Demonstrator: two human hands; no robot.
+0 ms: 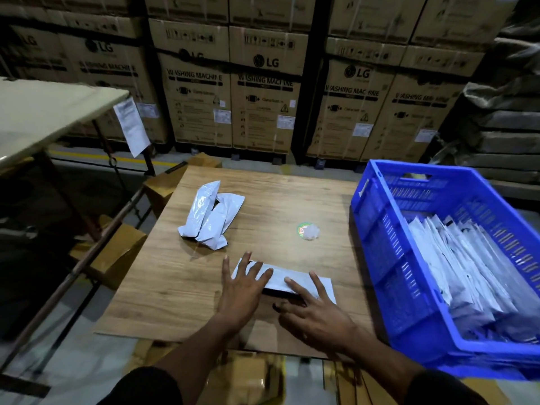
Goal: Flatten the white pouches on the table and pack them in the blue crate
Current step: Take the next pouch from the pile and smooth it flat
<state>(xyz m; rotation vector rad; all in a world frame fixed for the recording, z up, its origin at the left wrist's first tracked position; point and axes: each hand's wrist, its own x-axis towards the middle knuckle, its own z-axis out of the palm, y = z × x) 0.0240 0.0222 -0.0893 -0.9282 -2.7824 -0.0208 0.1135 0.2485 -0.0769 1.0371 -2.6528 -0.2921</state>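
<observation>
We had both hands spread flat on one white pouch (280, 280) lying near the front edge of the wooden tabletop (277, 200): the left hand (242, 290) pressed its left end and the right hand (315, 311) its right half, fingers (317, 283) splayed wide and palms down, gripping nothing, only bearing on the pouch. To do this step well, we judged that the palms should sweep outward from the middle toward the two ends, so trapped air and creases were pushed out rather than folded in, and that the dark edge showing under the pouch should be squared before lifting. Two more crumpled pouches (209, 214) lay in a loose heap toward the far left of the tabletop, well apart from our hands and not yet flattened. The blue crate (377, 229) stood just beside the tabletop on the right, already holding a row of flat white pouches on edge. A small round sticker (306, 230) sat on the tabletop between the heap and the crate; its lettering was too washed out to read. Behind the tabletop stood stacked cardboard cartons (263, 106) printed "LG" and "WASHING MACHINE", with small white labels we could not read.
</observation>
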